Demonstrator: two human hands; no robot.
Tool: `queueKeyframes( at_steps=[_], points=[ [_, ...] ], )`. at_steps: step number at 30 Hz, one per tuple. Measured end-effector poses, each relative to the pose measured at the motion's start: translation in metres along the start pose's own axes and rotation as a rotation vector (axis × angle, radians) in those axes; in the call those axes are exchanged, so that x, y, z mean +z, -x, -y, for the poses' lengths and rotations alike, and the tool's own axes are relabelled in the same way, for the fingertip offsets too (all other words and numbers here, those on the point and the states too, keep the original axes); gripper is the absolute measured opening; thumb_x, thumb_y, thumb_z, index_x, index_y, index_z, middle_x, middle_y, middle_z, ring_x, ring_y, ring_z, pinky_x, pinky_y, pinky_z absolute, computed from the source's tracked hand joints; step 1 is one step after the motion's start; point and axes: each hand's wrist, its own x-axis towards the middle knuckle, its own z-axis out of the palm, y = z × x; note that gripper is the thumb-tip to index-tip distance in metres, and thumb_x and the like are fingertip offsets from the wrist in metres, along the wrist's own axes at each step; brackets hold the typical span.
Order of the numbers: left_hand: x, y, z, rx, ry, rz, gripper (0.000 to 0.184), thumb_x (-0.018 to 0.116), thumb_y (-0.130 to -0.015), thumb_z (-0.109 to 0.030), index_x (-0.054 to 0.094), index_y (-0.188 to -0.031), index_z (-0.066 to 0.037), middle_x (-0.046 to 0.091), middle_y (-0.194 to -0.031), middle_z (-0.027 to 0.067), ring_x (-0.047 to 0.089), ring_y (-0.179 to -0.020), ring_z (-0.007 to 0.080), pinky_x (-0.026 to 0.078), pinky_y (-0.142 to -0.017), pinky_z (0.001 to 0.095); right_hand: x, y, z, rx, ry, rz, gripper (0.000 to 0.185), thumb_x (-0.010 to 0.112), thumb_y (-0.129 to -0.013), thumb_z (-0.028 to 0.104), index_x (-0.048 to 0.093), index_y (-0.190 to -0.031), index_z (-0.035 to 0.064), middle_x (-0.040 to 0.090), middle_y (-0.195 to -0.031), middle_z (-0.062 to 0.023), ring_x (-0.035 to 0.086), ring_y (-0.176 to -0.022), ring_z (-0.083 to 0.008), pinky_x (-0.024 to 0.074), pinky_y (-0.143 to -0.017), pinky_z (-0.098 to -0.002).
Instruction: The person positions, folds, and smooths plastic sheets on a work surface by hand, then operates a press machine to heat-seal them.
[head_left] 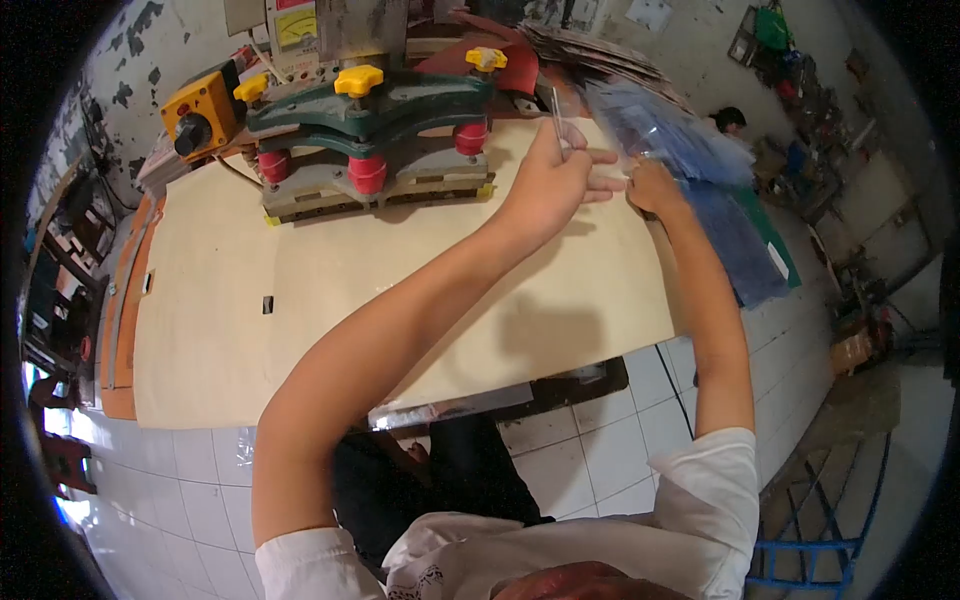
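My left hand (560, 175) is above the right part of the cream sheet (430, 270). A thin silvery stick-like tool (556, 112) stands up from between its thumb and fingers; its exact kind is unclear. The other fingers of that hand stretch out toward my right hand (654, 190). My right hand is closed at the near left edge of a pile of clear bluish plastic sheets (670, 135). What its fingers pinch, if anything, is hidden. Left of my hands stands a green press head (380, 105) with yellow knobs and red posts over the sheet.
An orange control box (200, 108) with a black knob sits at the back left. Dark blue sheets (735, 240) hang off the table's right side. A small black piece (268, 304) lies on the cream sheet. Another person (730, 120) is partly visible at the far right.
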Motion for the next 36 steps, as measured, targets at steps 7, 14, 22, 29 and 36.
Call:
queueKeyframes(
  at_steps=[7,14,22,29,36],
  points=[
    [-0.018,0.048,-0.028,-0.069,0.005,0.017,0.011,0.039,-0.104,-0.007,0.033,-0.114,-0.007,0.055,-0.131,0.0323,0.070,-0.104,0.0363,0.058,-0.089,0.0414,0.047,-0.048,-0.027,0.239,-0.179,0.231,0.063,0.042,-0.097,0.031,0.035,-0.159,0.0193,0.029,-0.166,-0.0146,0.030,-0.150,-0.0414,0.0230,-0.124,-0.0479],
    [-0.060,0.119,-0.101,-0.076,-0.179,-0.087,0.011,0.041,-0.106,-0.014,0.035,-0.114,-0.010,0.058,-0.131,0.0328,0.071,-0.106,0.0405,0.058,-0.091,0.0445,0.042,-0.058,-0.031,0.371,-0.342,0.313,0.069,0.042,-0.097,0.043,0.026,-0.162,0.0258,0.026,-0.167,-0.0152,0.025,-0.151,-0.0458,0.0216,-0.124,-0.0525],
    [-0.116,0.250,-0.161,-0.070,-0.490,-0.340,0.027,0.052,-0.102,-0.026,0.034,-0.112,-0.010,0.067,-0.103,0.0315,0.073,-0.075,0.0391,0.065,-0.061,0.0442,0.036,-0.090,-0.045,0.486,-0.724,0.168,0.096,0.029,-0.093,0.083,0.032,-0.160,0.0142,0.027,-0.166,-0.0202,0.021,-0.154,-0.0407,0.0155,-0.125,-0.0503],
    [-0.188,0.396,-0.237,0.048,-0.646,-0.715,0.051,0.056,-0.104,-0.035,0.042,-0.144,-0.006,0.065,-0.112,0.0195,0.070,-0.084,0.0220,0.058,-0.055,0.0303,0.028,-0.099,-0.035,0.560,-0.648,0.169,0.099,0.025,-0.094,0.081,0.039,-0.155,0.0043,0.029,-0.163,-0.0239,0.022,-0.154,-0.0392,0.0145,-0.126,-0.0490],
    [-0.274,0.506,-0.291,0.268,-0.640,-1.238,0.048,0.049,-0.108,-0.039,0.047,-0.143,-0.007,0.060,-0.136,0.0176,0.065,-0.104,0.0178,0.054,-0.083,0.0243,0.050,-0.112,-0.054,0.520,-0.698,0.211,0.095,0.034,-0.096,0.075,0.039,-0.155,0.0009,0.027,-0.164,-0.0262,0.023,-0.153,-0.0416,0.0183,-0.124,-0.0475]
  ],
)
